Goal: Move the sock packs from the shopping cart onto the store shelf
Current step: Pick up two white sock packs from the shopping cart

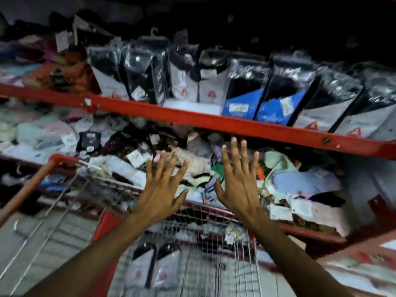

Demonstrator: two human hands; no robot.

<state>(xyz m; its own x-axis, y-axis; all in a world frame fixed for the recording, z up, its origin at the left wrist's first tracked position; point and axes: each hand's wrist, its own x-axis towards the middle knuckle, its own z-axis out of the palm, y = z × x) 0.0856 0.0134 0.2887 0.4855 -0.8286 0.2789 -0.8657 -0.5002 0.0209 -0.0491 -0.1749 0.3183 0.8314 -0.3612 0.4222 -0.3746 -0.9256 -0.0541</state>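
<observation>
My left hand (164, 187) and my right hand (237, 179) are both stretched forward with fingers spread, holding nothing, over the far end of the wire shopping cart (192, 219). Two sock packs (154, 266) with black tops and white cards lie in the cart basket below my arms. On the upper shelf behind the red shelf rail (214, 121) stands a row of upright sock packs (242, 91), black with white or blue cards. Both hands hover just below that rail, in front of the lower shelf.
The lower shelf (310, 229) is heaped with loose socks and tagged packs (120, 151) in pale colours. The cart's orange handle bar (27, 189) runs down the left. Grey floor shows under the cart. The picture is blurred by motion.
</observation>
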